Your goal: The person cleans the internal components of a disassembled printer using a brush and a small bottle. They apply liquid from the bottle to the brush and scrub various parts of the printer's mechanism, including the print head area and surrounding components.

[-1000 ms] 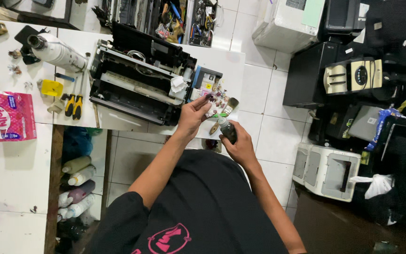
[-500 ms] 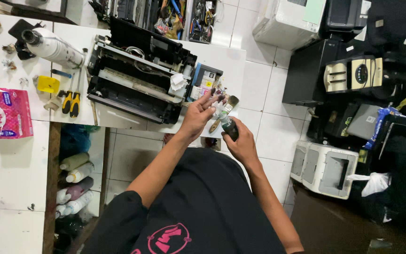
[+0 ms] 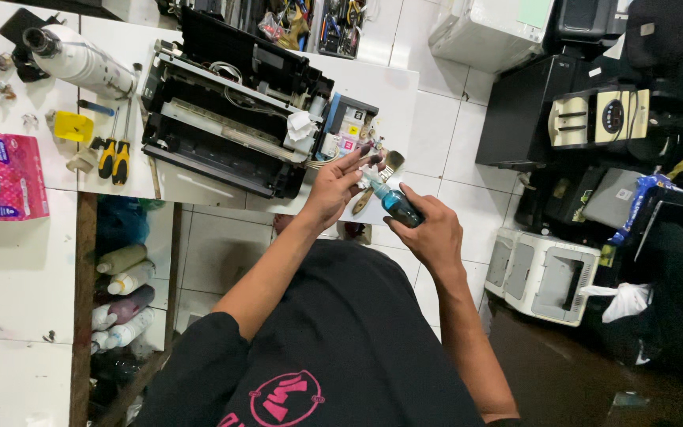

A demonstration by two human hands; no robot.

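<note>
My right hand grips a small bottle of blue ink, tilted with its nozzle toward my left hand. My left hand pinches the bottle's tip, and its other fingers stretch out over the table edge. Both hands hover just in front of the colour ink tank block on the side of an opened black printer. A small brush lies on the white table right behind my fingers.
Yellow-and-black screwdrivers, a white toner bottle and a pink tissue pack lie at the left. Ink bottles stand on a shelf under the table. Printers crowd the floor at the right.
Both hands stay together by the ink tanks. The bottle has lifted slightly toward my left fingers, and the view has shifted a little.
</note>
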